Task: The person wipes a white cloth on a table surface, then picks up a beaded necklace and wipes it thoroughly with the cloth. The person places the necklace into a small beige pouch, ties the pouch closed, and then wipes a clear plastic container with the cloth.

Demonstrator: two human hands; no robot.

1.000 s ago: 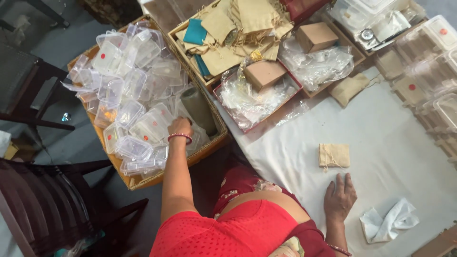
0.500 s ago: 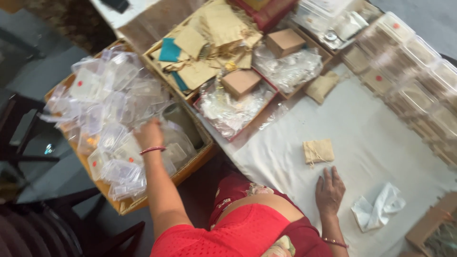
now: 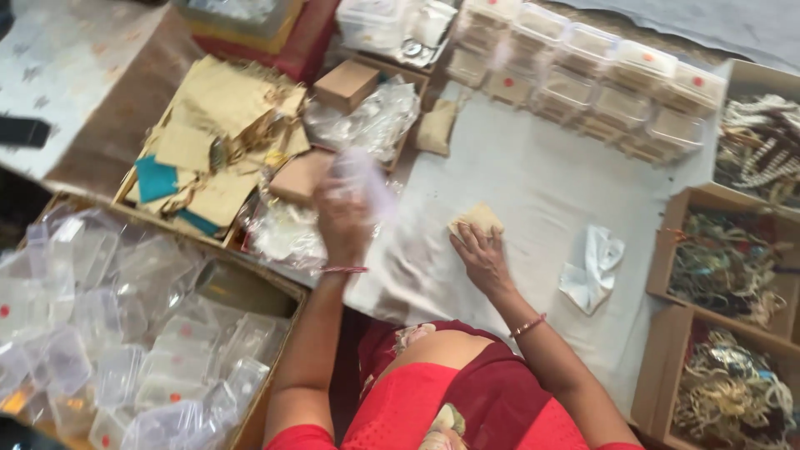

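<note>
My left hand (image 3: pixel 340 218) is lifted above the table edge and holds a clear plastic box (image 3: pixel 360 172), blurred by motion. My right hand (image 3: pixel 479 254) rests on the white cloth (image 3: pixel 542 192) with its fingers touching a small tan pouch (image 3: pixel 477 220). At the lower left, a cardboard tray (image 3: pixel 265 293) is piled with several more clear plastic boxes (image 3: pixel 100 333).
A tray of gold and teal pouches (image 3: pixel 212 142) and small brown boxes (image 3: pixel 346 83) lies at the back. Lidded plastic containers (image 3: pixel 600 83) line the far edge. A crumpled white cloth piece (image 3: pixel 593 267) lies right of my hand. Cardboard boxes of jewellery (image 3: pixel 725 333) stand at the right.
My left hand has come up out of the tray with a clear plastic box and moved right. My right hand has slid forward onto the tan pouch. The view has shifted right.
</note>
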